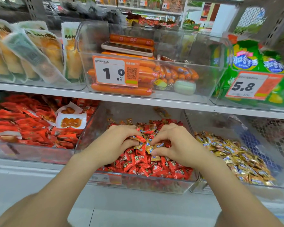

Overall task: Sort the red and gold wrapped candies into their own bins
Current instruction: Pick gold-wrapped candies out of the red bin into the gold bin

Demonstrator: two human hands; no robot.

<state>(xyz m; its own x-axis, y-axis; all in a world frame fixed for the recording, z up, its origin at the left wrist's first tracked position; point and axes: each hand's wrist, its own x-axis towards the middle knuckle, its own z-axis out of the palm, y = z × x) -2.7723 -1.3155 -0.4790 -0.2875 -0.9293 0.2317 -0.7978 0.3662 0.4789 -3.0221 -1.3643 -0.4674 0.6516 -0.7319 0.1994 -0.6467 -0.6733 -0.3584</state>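
In the red bin [92, 128], our left hand [121, 141] and right hand [175, 145] each pinch stray gold candies [158, 145], which we judge must cross next into the gold bin [252, 189].

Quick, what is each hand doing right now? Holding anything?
Left hand: grips small red and gold wrapped candies.
Right hand: pinches a small gold wrapped candy.
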